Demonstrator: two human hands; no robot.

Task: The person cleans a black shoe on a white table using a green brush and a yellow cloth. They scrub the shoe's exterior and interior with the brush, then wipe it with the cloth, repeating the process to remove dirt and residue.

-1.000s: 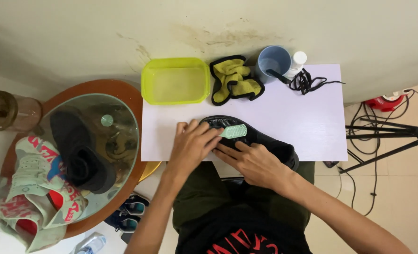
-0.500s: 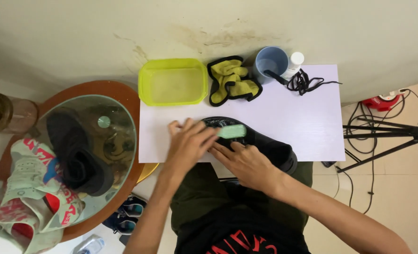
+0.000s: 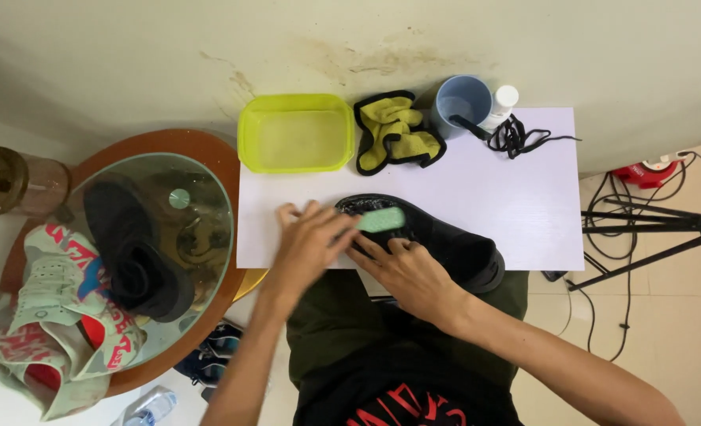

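Note:
A black shoe [image 3: 453,244] lies on its side on the white table [image 3: 524,205], toe toward the left. My left hand [image 3: 307,244] grips a light green brush [image 3: 380,220] whose head rests on the toe end of the shoe. My right hand [image 3: 410,272] presses down on the middle of the shoe and holds it against the table's front edge. Foam or wet specks show on the toe.
A yellow-green plastic tub [image 3: 295,134], a yellow cloth [image 3: 398,134], a blue cup [image 3: 461,102], a small white bottle [image 3: 502,104] and black laces [image 3: 516,138] line the table's back. A round glass side table [image 3: 208,150] at left carries a black shoe [image 3: 137,252] and patterned sneakers [image 3: 50,315]. A tripod and cables are at right.
My left hand with the brush has slid slightly left and back along the shoe's toe. My right hand stays on the shoe.

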